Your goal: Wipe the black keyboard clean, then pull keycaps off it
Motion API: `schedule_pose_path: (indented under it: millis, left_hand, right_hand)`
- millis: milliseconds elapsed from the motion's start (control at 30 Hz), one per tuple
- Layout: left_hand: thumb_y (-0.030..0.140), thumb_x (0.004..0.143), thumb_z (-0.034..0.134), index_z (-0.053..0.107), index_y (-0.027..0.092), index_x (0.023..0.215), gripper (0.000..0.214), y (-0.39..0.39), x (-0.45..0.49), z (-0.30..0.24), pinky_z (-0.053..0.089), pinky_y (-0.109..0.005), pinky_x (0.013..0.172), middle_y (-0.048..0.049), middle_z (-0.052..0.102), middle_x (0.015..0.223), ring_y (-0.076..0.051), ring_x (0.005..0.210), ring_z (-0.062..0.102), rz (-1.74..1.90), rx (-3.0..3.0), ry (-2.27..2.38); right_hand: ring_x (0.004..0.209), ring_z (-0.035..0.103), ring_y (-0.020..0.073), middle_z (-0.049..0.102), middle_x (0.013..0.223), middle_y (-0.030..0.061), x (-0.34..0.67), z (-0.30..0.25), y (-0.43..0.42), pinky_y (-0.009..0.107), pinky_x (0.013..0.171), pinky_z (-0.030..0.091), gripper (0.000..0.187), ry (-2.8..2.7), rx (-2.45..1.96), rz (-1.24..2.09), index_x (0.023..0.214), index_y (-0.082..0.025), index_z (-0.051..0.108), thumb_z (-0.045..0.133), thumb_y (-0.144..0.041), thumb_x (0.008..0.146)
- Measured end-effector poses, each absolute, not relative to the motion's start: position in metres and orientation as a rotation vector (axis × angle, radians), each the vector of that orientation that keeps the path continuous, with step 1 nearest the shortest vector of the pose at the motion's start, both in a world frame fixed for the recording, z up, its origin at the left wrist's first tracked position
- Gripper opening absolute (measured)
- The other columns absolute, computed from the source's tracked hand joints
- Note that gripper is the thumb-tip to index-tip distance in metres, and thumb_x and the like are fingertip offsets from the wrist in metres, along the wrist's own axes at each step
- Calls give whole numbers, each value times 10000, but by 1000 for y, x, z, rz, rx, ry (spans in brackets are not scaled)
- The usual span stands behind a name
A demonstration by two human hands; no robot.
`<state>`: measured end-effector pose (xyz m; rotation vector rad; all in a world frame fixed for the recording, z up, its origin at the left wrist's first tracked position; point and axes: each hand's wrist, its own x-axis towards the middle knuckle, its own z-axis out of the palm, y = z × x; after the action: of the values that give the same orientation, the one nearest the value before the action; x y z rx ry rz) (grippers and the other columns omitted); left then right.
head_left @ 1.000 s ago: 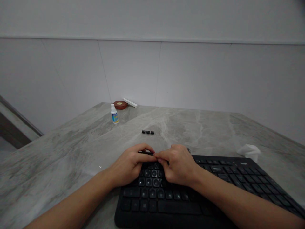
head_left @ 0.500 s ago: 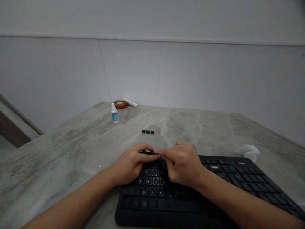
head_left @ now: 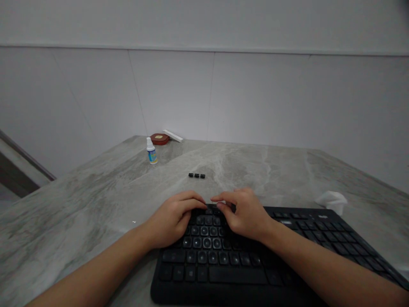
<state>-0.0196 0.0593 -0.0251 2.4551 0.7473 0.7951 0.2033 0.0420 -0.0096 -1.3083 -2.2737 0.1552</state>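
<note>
A black keyboard [head_left: 223,295] lies in front of me, its left part between my forearms. My left hand [head_left: 174,217] rests over its upper left corner, fingers bent and tips at the top row of keys. The fingers are apart from the thumb, and I see nothing held. My right hand [head_left: 244,213] is over the top row just to the right, index finger and thumb a little apart at the keyboard's back edge. No object shows clearly between them. Beyond the hands, three small black keycaps [head_left: 197,175] lie in a row on the table.
The grey marbled table [head_left: 96,204] reaches back to a pale wall. At the back left are a white spray bottle [head_left: 152,152] with a blue label, a reddish-brown case [head_left: 159,139] and a white strip-like object [head_left: 173,136]. A crumpled white tissue [head_left: 332,200] lies behind the keyboard's right part.
My fingertips, which met at the keyboard's top row, have moved apart. The right index finger and thumb have spread. The view has shifted slightly.
</note>
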Motion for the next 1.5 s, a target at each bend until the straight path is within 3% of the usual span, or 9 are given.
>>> schedule_pose_path:
  millis: [400, 600, 767, 1033, 1267, 1500]
  left_hand:
    - [-23, 836, 406, 671, 190, 1114, 439, 58, -20, -25, 493, -372, 976, -56, 645, 1142, -188, 1065, 608, 777, 2467, 761]
    - [-19, 843, 405, 666, 207, 1113, 438, 60, -20, -26, 492, -380, 972, -50, 645, 1139, -191, 1066, 605, 790, 2458, 757]
    - [-27, 849, 392, 659, 197, 1082, 420, 58, -20, -25, 484, -352, 960, -49, 631, 1125, -181, 1057, 598, 797, 2456, 759]
    - [-17, 861, 392, 651, 175, 973, 341, 55, -18, -20, 488, -328, 889, -53, 625, 1032, -178, 975, 600, 806, 2421, 802]
    - [-25, 853, 399, 653, 169, 943, 332, 56, -18, -21, 483, -328, 902, -51, 629, 1027, -174, 978, 602, 814, 2421, 785]
    - [-30, 819, 427, 658, 151, 835, 294, 57, -20, -24, 491, -327, 850, -68, 612, 1051, -184, 965, 600, 880, 2451, 783]
  right_hand:
    - [629, 667, 183, 774, 791, 45, 203, -7, 44, 295, 626, 439, 256, -2364, -1315, 253, 992, -216, 775, 586, -151, 832]
    - [715, 675, 201, 776, 861, 54, 203, -9, 45, 316, 708, 439, 242, -2396, -1310, 211, 1014, -221, 757, 581, -170, 856]
    - [727, 657, 206, 772, 899, 58, 202, -13, 45, 311, 683, 408, 253, -2426, -1288, 164, 1057, -211, 738, 555, -190, 884]
    - [622, 620, 164, 744, 759, 17, 201, -14, 41, 323, 688, 369, 264, -2454, -981, 189, 1039, -208, 717, 508, -138, 893]
    - [579, 612, 167, 719, 678, 22, 200, -16, 41, 351, 672, 315, 263, -2529, -853, -33, 986, -182, 726, 507, -93, 870]
    - [579, 619, 153, 752, 716, -1, 195, -15, 40, 333, 705, 377, 256, -2383, -1104, 162, 939, -232, 761, 572, -98, 831]
